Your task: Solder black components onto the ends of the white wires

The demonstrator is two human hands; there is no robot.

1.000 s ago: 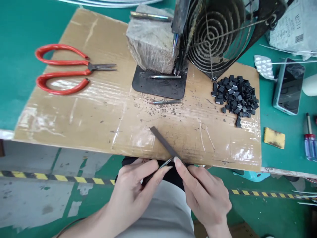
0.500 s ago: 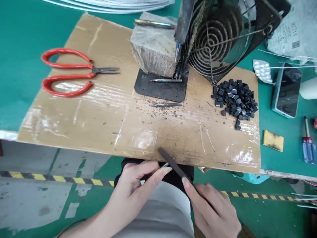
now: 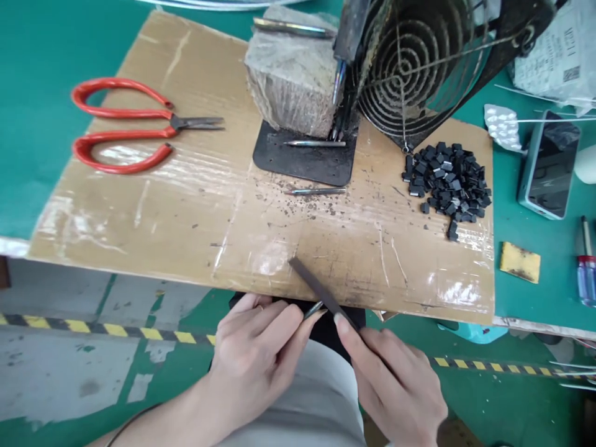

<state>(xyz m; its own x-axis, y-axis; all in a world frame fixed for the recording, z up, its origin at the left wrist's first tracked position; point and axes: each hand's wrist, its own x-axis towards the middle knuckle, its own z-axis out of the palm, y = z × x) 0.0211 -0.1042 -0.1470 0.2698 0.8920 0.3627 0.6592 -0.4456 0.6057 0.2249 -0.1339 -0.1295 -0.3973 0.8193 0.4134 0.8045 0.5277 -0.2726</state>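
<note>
My left hand [image 3: 254, 357] pinches a thin metal pin [image 3: 313, 308] below the near edge of the cardboard sheet [image 3: 186, 205]; only the pin's shiny tip shows past my fingers. My right hand [image 3: 395, 385] grips a dark flat file [image 3: 316, 288], index finger stretched along it. The file lies slanted across the pin's tip, its far end over the cardboard. Two similar pins [image 3: 316, 191] lie farther back, one on a black metal plate [image 3: 302, 158].
Red-handled scissors [image 3: 125, 127] lie at the left. A grey block [image 3: 293, 74] and a round wire guard [image 3: 419, 62] stand at the back. A pile of small black parts [image 3: 447, 180] sits at the right, with a phone [image 3: 549, 164], yellow sponge [image 3: 520, 262] and screwdriver [image 3: 586, 267] beyond.
My right hand drew the file back toward me, then pushed it forward again across the pin tip. My left hand stayed in place with the pin.
</note>
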